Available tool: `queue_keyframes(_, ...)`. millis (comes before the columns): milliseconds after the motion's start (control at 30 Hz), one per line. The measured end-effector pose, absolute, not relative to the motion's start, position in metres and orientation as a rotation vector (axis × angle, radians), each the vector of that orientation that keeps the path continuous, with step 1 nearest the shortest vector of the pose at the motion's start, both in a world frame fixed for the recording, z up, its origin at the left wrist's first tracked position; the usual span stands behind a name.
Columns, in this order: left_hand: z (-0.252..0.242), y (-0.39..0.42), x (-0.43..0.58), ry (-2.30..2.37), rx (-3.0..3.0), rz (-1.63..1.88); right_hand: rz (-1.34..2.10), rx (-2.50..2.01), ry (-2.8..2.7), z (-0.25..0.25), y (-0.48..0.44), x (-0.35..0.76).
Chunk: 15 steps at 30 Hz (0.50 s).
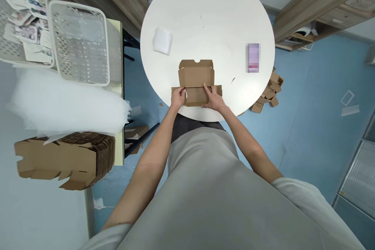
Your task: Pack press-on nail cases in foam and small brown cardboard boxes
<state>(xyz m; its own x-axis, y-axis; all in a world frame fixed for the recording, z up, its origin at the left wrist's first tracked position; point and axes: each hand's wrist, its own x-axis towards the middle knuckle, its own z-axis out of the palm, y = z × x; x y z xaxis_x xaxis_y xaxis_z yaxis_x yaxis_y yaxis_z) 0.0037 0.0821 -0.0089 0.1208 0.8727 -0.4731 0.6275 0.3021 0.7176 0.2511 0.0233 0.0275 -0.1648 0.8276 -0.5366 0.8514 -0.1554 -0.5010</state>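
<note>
Holding a brown cardboard box (197,76) at the near edge of the counter (205,15), both hands are clamped on it, apart from each other. L hand (178,97) pinches the side toward the counter's L; R hand (216,100) spans the other end, thumb by the hinge crease, fingers at the front wall. Grip force: can't tell. Box is prob. v. light, stiff across flat panels but bendy at creases & flaps; dry matte card, so shouldn't slip much. Not v. fragile, tho tabs & corners could crush or tear if forced. Best hold: low on the side walls, nr corners, w/ lid left free. Looks: plain, no print seen, lid swung back toward the counter's middle w/ a half-round notch in its far edge, flaps sticking out L & R. Folded white wrap (163,41) lies nr the counter's L edge, blurred purple pack (253,58) nr its R.
</note>
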Motion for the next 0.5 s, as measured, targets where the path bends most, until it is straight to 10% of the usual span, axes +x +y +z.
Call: queue_keyframes(500,0.012,0.075,-0.012,1.829,0.861,0.249,-1.178,2.002,1.965,0.034,0.04,0.245)
